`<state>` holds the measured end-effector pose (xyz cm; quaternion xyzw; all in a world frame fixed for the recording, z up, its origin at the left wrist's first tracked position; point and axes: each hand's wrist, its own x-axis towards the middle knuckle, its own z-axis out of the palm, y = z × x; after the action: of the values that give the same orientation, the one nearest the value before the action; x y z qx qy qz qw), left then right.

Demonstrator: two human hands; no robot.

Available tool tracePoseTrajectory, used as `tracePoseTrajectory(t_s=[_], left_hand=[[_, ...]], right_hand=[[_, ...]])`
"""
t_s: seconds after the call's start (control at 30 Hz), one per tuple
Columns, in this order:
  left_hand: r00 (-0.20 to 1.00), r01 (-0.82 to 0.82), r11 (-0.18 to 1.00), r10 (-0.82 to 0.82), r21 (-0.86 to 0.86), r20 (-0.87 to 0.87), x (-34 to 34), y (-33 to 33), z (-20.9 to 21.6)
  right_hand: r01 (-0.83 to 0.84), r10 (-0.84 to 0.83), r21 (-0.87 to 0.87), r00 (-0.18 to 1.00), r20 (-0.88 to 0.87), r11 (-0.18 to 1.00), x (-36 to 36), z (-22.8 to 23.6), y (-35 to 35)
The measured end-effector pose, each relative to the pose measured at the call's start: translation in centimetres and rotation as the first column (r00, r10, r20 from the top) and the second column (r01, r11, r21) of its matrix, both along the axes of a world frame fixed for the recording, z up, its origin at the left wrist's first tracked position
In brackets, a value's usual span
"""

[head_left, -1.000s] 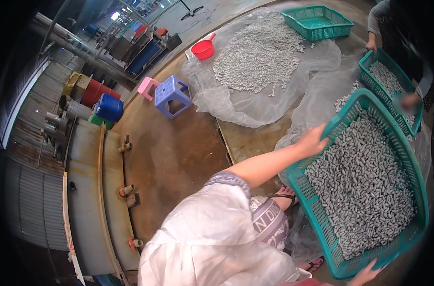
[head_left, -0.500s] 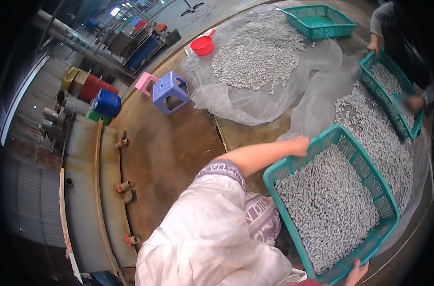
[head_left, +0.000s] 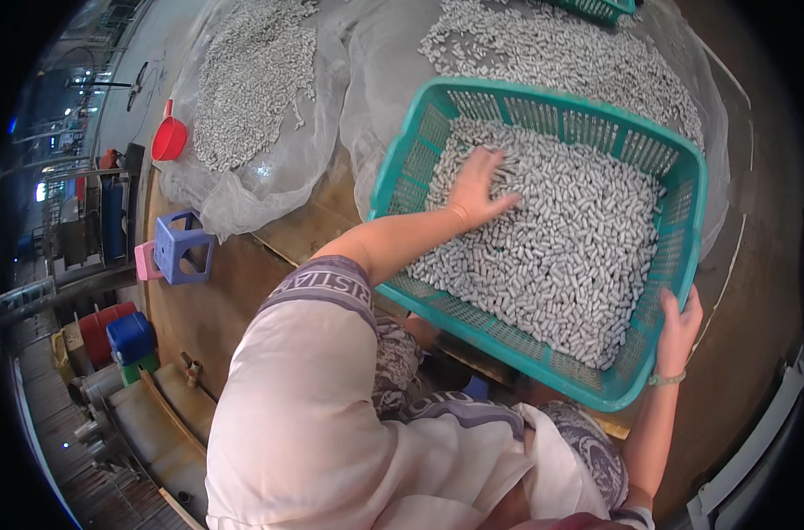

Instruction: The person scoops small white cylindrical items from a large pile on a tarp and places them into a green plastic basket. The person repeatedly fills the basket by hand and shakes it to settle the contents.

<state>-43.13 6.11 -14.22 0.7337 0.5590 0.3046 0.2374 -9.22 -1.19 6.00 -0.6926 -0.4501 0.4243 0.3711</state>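
Observation:
A green plastic basket (head_left: 695, 208) with slotted walls sits tilted in front of me, its bottom covered by many small silvery-grey, capsule-shaped pieces (head_left: 565, 252). My left hand (head_left: 480, 190) lies on these pieces near the basket's left side, fingers spread and palm down, gripping nothing. At the basket's right edge, my right hand (head_left: 678, 327) is closed on the rim, thumb on top; its other fingers are partly hidden behind the wall. What supports the basket from below is mostly hidden.
Beyond the basket, a pale mesh sheet (head_left: 243, 201) carries a left heap (head_left: 256, 79) and a right spread (head_left: 552, 53) of similar pieces. Another green basket (head_left: 601, 11) shows at the top edge. Left are a red scoop (head_left: 169, 140), blue stool (head_left: 183, 247), pink stool (head_left: 146, 261) and blue jug (head_left: 130, 337).
My left hand has left the rim and now rests spread on the pieces inside. The basket has turned and sits more centrally in view. The other person has gone out of view.

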Motion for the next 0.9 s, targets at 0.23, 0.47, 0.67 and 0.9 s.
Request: tracePoseTrajectory(t_s=[0.23, 0.47, 0.67, 0.9], left_hand=[[0.890, 0.410, 0.904, -0.426, 0.125, 0.163, 12.3, -2.3, 7.0], [0.870, 0.439, 0.893, -0.397, 0.095, -0.291, 4.4, 5.8, 1.8], [0.782, 0.614, 0.788, -0.600, 0.047, -0.169, -1.7, -1.6, 2.0], [0.684, 0.727, 0.684, -0.714, 0.056, -0.149, 12.2, -3.9, 8.7]], right_hand=[[0.058, -0.060, -0.039, 0.997, -0.039, 0.998, -1.6, 1.5, -0.3], [0.012, -0.012, 0.002, 0.999, -0.051, 1.000, 0.1, 0.6, -0.5], [0.076, -0.078, -0.032, 0.993, -0.083, 0.997, 0.6, -0.5, -0.1], [0.110, -0.113, -0.052, 0.991, -0.069, 0.993, -0.4, 0.3, -0.4]])
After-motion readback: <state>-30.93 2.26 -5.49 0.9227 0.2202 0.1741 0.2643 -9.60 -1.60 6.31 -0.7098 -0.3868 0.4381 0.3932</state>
